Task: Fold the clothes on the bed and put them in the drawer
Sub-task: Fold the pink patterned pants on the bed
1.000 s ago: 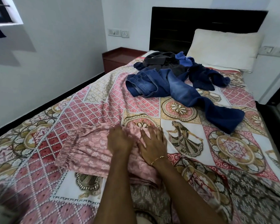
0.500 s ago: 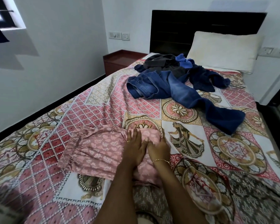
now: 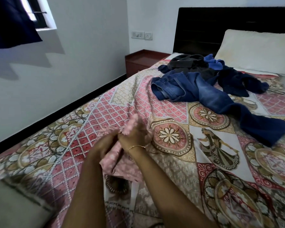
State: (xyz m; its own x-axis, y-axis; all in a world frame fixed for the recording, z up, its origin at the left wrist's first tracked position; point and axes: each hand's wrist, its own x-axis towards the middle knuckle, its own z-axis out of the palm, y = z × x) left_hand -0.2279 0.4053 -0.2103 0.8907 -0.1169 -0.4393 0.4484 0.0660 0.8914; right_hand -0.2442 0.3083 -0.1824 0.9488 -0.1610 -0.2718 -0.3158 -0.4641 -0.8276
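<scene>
A pink patterned garment [image 3: 115, 163] is bunched and lifted off the patterned bed cover [image 3: 179, 162] near the bed's middle. My left hand [image 3: 104, 145] grips it from the left, and my right hand [image 3: 133, 137], with a thin gold bracelet on the wrist, grips its upper edge. The two hands are close together and motion-blurred. Farther up the bed lies a pile of unfolded clothes: blue jeans [image 3: 204, 94], a dark grey garment [image 3: 186, 62], a bright blue piece [image 3: 213, 62] and a navy garment [image 3: 240, 81].
A white pillow [image 3: 257, 50] leans against the dark headboard [image 3: 201, 30]. A reddish-brown bedside cabinet [image 3: 141, 62] stands at the bed's far left corner. The white wall and dark floor strip run along the left. A dark cloth [image 3: 11, 22] hangs by the window.
The pink garment lay flat under both pressing hands; now it is gathered up and lifted in both hands. The view has shifted left.
</scene>
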